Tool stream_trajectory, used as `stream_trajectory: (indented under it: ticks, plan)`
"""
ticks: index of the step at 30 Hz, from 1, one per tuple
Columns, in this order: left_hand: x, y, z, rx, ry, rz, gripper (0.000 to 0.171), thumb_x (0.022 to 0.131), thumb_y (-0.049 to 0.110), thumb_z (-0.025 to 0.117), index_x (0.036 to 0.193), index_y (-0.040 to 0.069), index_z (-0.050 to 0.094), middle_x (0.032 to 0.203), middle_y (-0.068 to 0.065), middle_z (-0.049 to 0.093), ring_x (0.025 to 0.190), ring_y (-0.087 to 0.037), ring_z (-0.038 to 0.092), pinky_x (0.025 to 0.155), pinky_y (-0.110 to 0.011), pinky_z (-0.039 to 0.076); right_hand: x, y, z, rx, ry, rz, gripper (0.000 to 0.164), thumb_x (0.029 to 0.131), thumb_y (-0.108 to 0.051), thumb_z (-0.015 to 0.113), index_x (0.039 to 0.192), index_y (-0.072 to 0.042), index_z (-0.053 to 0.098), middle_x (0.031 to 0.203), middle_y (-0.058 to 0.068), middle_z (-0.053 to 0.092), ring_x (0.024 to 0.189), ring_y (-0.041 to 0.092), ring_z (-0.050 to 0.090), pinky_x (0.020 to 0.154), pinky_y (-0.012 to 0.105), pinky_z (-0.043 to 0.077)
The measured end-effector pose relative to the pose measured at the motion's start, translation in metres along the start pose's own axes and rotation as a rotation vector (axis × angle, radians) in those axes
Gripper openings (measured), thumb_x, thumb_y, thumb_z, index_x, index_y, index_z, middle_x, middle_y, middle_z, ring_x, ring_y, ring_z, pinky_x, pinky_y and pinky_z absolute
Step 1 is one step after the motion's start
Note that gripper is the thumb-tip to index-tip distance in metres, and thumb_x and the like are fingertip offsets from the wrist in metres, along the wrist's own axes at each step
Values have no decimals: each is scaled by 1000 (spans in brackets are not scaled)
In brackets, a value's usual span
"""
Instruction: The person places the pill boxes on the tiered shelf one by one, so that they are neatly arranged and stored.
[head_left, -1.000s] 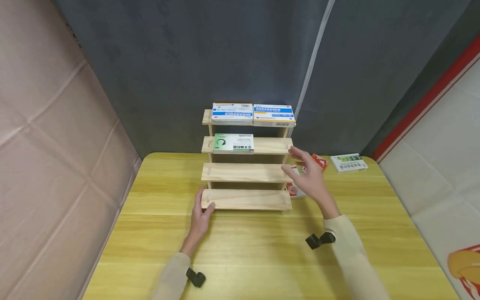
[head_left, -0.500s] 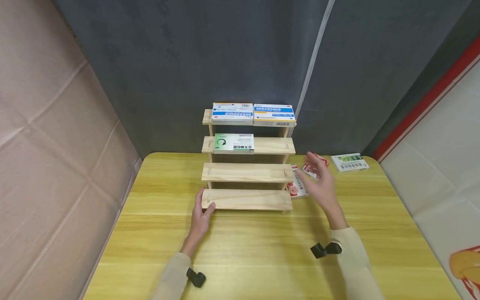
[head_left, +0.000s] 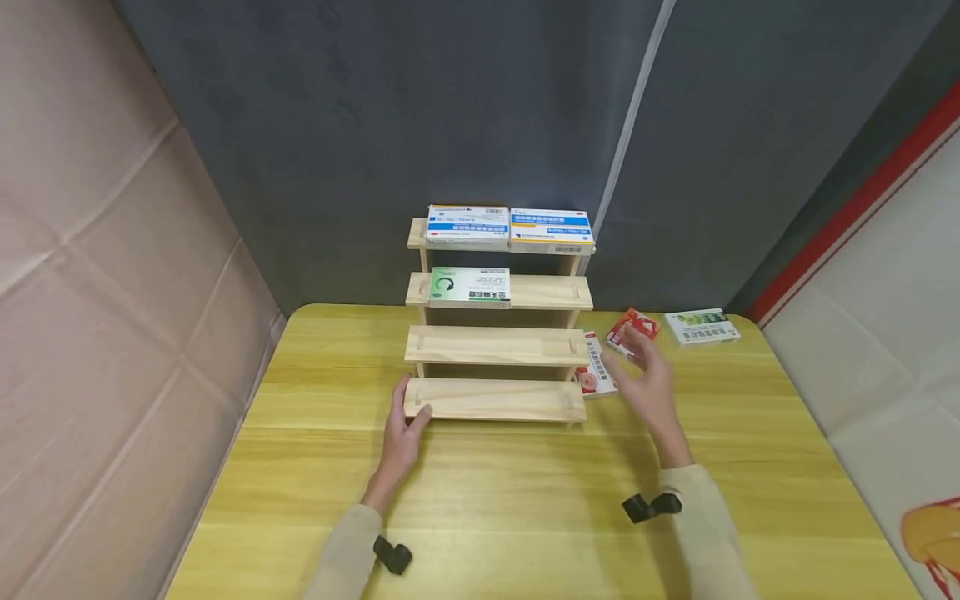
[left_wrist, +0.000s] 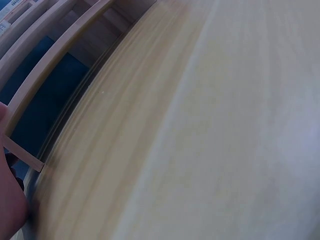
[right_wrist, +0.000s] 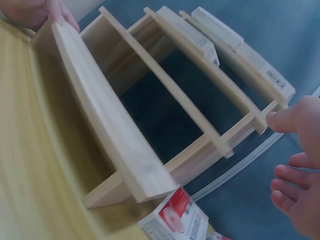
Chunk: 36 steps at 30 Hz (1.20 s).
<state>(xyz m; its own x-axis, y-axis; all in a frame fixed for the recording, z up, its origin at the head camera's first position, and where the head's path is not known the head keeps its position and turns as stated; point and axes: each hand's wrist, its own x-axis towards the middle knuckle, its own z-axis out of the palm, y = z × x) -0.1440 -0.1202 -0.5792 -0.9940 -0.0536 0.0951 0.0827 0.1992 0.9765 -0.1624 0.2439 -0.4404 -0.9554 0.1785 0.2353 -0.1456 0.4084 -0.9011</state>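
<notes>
My left hand [head_left: 400,437] grips the left end of the lowest step of a wooden stepped display rack [head_left: 495,400], thumb on top. My right hand [head_left: 651,390] holds nothing; it hovers right of the rack, fingers loosely bent. Nearest to it are a white medicine box with red print [head_left: 596,367], lying against the rack's right side, and a red medicine box [head_left: 633,321], partly hidden by the fingers. A green-and-white medicine box [head_left: 469,285] lies on the second step from the top. Two blue-and-white medicine boxes, left [head_left: 468,227] and right [head_left: 552,230], fill the top step.
The rack stands on a yellow wood-grain table [head_left: 480,508] near a dark grey backdrop [head_left: 375,125]. A white-and-green medicine box [head_left: 702,327] lies at the table's back right corner. Pale panels flank both sides.
My right hand has drawn back from the rack's right edge, moving right and toward me, uncovering more of the red boxes. The left hand stays in place, and the boxes look unmoved.
</notes>
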Motion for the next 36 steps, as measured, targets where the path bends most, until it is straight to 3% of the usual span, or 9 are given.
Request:
stream_trajectory:
  ticks: [4,14,23,36]
  plan:
    - [0,0,0,0,6,-7,69,102,19,56,161,10,20,170,-14,17,157,-37,11,127,-62,7,-2,6,2,12,-15,26,61,93,-1,68,146,13,41,145,34,49,137,46,47,116,58,38]
    - [0,2,0,8,4,-15,70,102,19,55,162,11,19,170,-13,17,157,-37,12,127,-62,8,3,56,9,-27,-20,117,66,94,-14,71,148,9,40,151,30,46,140,44,45,119,54,36]
    - [1,0,-1,23,-4,-20,69,103,21,55,162,12,19,170,-12,16,157,-37,11,126,-63,7,2,80,19,-124,-86,197,77,91,-16,76,151,9,34,153,33,40,144,48,38,121,56,33]
    - [0,1,0,25,5,-13,69,103,20,54,162,11,19,170,-11,18,157,-35,12,127,-61,8,-1,105,36,-152,-39,230,82,84,-16,79,149,10,36,141,35,50,127,45,53,113,56,42]
